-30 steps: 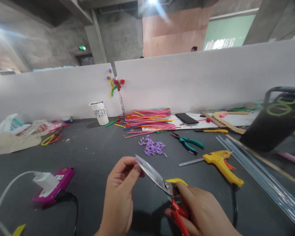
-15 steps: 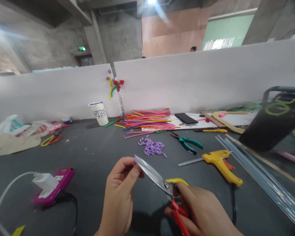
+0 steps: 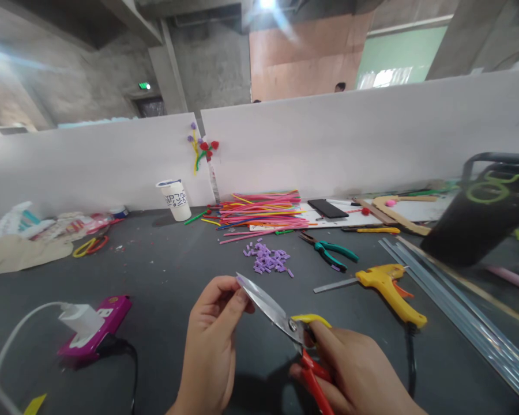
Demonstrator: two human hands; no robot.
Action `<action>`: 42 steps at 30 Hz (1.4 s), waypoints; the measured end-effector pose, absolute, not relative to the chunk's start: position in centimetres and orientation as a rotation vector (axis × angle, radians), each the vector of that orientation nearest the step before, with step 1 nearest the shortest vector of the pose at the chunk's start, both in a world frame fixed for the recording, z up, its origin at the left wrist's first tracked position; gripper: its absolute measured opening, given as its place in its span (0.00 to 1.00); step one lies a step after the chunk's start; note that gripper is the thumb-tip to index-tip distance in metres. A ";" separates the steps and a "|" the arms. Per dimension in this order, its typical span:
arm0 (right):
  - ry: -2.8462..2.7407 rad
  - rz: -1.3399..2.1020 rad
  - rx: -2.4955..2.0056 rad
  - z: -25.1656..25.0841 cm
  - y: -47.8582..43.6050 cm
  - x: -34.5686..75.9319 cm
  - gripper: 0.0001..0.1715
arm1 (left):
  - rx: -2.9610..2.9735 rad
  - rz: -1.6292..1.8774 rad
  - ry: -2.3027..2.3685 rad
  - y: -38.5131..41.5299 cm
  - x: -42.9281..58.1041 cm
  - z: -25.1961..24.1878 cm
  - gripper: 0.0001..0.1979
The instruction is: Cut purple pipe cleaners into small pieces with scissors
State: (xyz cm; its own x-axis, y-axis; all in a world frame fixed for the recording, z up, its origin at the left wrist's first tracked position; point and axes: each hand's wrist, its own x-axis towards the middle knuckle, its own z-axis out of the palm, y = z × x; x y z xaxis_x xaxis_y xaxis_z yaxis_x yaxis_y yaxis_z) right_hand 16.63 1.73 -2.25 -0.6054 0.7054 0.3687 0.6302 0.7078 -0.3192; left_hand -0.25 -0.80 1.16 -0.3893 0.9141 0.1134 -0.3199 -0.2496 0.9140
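Observation:
My right hand (image 3: 354, 366) is wrapped round the handles, one red and one yellow, of a pair of scissors (image 3: 270, 308). The blades point up and left, their tips at the fingertips of my left hand (image 3: 218, 328). Thumb and forefinger of that hand are pinched on a small purple piece (image 3: 239, 280), mostly hidden by fingers and blade. Beyond the hands lies a loose pile of short purple pieces (image 3: 268, 259) on the dark table. Green-handled pliers (image 3: 331, 251) rest to the right of the pile.
A yellow glue gun (image 3: 387, 288) and clear glue sticks (image 3: 454, 314) lie at right, near a black speaker-like object (image 3: 476, 213). Pink and mixed-colour pipe cleaners (image 3: 263, 210) are stacked at the back beside a paper cup (image 3: 175, 200). A magenta power strip (image 3: 97, 328) sits at left.
Hands and scissors hold almost the same position. The view has shifted very slightly; nothing else visibly differs.

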 end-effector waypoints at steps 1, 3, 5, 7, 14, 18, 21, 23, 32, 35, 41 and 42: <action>-2.442 0.213 -1.023 -2.3 1.7 16.6 0.18 | 0.849 1.777 1.080 -0.8 -0.3 1.2 0.02; -2.436 0.210 -1.026 -2.3 1.7 16.7 0.18 | 0.845 1.780 1.078 -0.7 -0.3 1.2 0.02; -2.437 0.212 -1.031 -2.3 1.6 16.7 0.19 | 0.851 1.784 1.071 -0.7 -0.3 1.1 0.02; -2.447 0.221 -1.038 -2.3 1.6 16.7 0.19 | 0.855 1.786 1.068 -0.7 -0.4 1.0 0.02; -2.458 0.214 -1.057 -2.2 1.5 16.7 0.20 | 0.861 1.785 1.075 -0.9 -0.3 1.2 0.02; -2.452 0.227 -1.048 -2.4 1.5 16.7 0.21 | 0.901 1.774 1.090 -0.8 -0.5 1.4 0.02; -2.460 0.183 -1.054 -2.4 1.5 16.8 0.21 | 0.938 1.764 1.105 -0.8 -0.7 1.5 0.02; -2.463 0.168 -1.059 -2.3 1.6 16.8 0.21 | 0.947 1.760 1.120 -0.8 -0.9 1.5 0.02; -2.457 0.275 -1.087 -2.3 1.7 16.5 0.17 | 0.900 1.725 1.092 -0.7 -0.7 1.6 0.02; -2.455 0.283 -1.100 -2.3 1.8 16.6 0.17 | 0.918 1.703 1.096 -0.6 -0.7 1.5 0.02; -2.443 0.261 -1.099 -2.2 2.0 16.8 0.18 | 0.971 1.670 1.115 -0.5 -0.6 1.2 0.02; -2.445 0.263 -1.098 -2.2 2.0 16.9 0.18 | 0.981 1.666 1.120 -0.5 -0.6 1.1 0.02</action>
